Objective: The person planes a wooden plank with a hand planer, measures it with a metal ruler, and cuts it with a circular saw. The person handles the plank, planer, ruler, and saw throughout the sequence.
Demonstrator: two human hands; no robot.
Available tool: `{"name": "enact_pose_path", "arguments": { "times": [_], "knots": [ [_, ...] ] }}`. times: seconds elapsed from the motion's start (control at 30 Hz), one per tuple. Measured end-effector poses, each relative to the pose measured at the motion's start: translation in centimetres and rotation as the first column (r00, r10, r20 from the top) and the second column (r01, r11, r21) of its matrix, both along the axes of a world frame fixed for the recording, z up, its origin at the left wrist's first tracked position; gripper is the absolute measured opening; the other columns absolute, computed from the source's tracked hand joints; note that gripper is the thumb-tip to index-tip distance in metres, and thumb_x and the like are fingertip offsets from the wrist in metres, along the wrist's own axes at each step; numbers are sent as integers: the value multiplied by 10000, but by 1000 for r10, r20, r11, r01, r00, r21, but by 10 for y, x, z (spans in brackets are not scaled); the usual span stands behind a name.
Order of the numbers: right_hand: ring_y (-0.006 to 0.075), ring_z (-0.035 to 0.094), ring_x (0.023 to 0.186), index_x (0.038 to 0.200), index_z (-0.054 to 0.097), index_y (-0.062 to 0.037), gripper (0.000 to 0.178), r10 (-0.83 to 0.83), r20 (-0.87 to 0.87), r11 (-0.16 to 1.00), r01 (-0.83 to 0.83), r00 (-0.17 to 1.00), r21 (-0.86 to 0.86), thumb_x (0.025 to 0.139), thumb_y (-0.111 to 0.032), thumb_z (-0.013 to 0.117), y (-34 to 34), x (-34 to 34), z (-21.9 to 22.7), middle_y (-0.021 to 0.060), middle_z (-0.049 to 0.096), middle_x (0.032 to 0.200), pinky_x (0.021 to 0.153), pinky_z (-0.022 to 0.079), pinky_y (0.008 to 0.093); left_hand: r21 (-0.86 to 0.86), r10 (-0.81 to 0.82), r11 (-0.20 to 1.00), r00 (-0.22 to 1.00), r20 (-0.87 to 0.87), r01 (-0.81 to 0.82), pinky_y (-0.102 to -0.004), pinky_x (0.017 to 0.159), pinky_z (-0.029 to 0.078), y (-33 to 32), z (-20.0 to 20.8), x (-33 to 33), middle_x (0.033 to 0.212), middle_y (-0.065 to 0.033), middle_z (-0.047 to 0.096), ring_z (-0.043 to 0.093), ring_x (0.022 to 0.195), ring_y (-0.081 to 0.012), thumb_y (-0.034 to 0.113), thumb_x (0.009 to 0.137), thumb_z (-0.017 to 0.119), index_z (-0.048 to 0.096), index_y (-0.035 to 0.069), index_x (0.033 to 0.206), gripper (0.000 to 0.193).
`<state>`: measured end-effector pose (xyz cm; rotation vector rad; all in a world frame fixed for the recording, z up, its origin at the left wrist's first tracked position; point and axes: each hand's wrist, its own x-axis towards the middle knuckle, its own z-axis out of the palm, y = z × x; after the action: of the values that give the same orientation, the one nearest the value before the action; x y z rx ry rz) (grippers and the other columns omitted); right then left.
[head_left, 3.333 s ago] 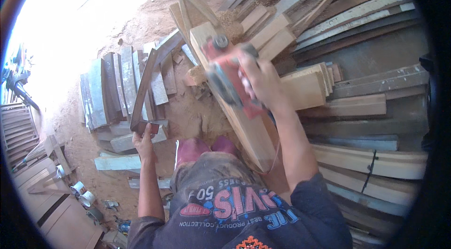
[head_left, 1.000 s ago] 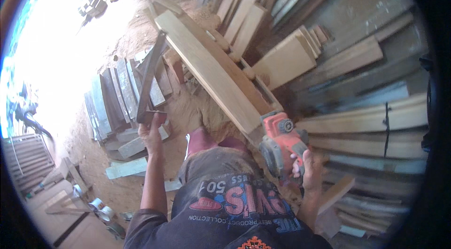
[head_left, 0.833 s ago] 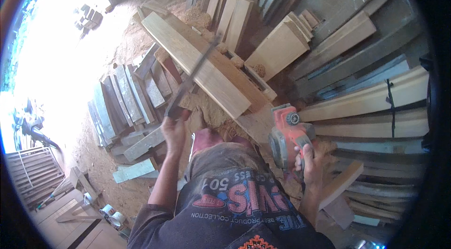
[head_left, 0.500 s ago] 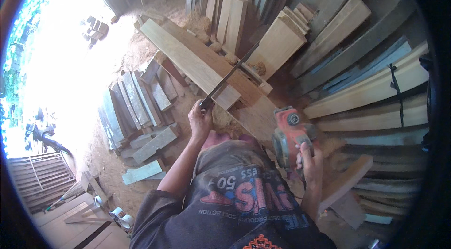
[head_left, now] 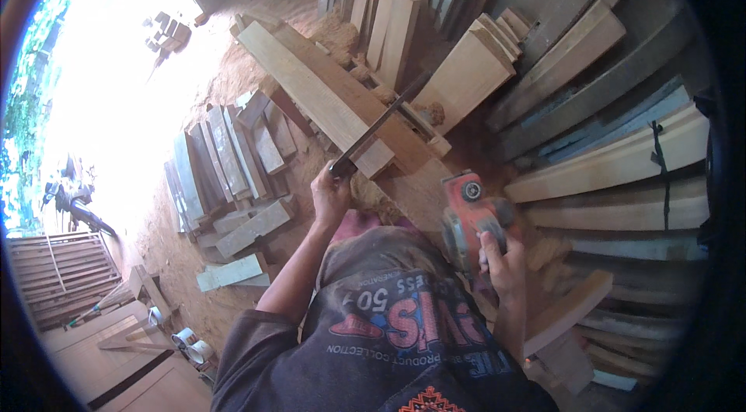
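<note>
My left hand [head_left: 330, 193] is closed on the dark handle end of a long thin dark blade [head_left: 379, 123]. The blade lies slantwise across a pale plank [head_left: 303, 82], with a short end of the plank [head_left: 374, 159] on its near side. Its edge is too small to make out. In my right hand [head_left: 503, 259] is a red and grey electric hand planer [head_left: 471, 214], gripped by its rear handle. The planer is beside the right end of the wooden bench [head_left: 423, 193]; whether it touches the wood I cannot tell.
Short offcuts [head_left: 225, 156] lie on the sawdusty floor [head_left: 183, 249] at left. Broad boards [head_left: 466, 70] and upright planks [head_left: 392, 35] stand behind the bench. Long timbers [head_left: 614, 159] are stacked close on the right, with a loose board [head_left: 571, 311] near my right forearm.
The planer in my right hand has moved a little to the left, toward the bench. My left hand keeps its hold on the blade; the view has shifted slightly.
</note>
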<state>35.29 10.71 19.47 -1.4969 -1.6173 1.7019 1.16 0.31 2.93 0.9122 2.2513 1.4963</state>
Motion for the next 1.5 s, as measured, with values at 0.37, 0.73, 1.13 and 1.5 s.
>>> {"name": "enact_pose_path", "arguments": {
  "times": [0.37,0.73,1.13,1.5],
  "knots": [
    [109,588,693,1155,730,-14,476,340,76,920,-348,937,181,1093,-482,664,25,-34,24,-1,636,780,619,458,285,-37,3,999,1000,-5,-3,-383,768,604,0,4,12,983,-164,783,778,889,-285,6,956,741,738,29,1102,148],
    [108,586,634,963,710,-26,491,503,147,862,-507,852,-12,1093,-494,640,32,-117,33,16,616,711,561,449,290,197,158,939,860,485,-283,-298,853,580,-34,-19,16,1069,-32,804,716,980,-100,10,1010,745,778,25,1179,172],
    [36,485,532,920,687,-40,481,472,3,881,-472,881,-38,1112,-477,623,58,-255,34,-56,528,650,473,391,241,170,484,761,722,494,-626,-314,932,561,-123,-19,-47,1106,-29,783,700,1026,-114,48,1021,772,761,13,1194,177],
    [27,485,564,1029,714,-42,462,382,8,923,-381,924,-58,1114,-486,617,67,-269,37,-55,576,733,487,365,233,5,262,965,961,92,-264,-345,909,591,-2,0,-256,1079,-92,823,777,998,-184,153,1018,760,756,21,1255,271]
  ]
}}
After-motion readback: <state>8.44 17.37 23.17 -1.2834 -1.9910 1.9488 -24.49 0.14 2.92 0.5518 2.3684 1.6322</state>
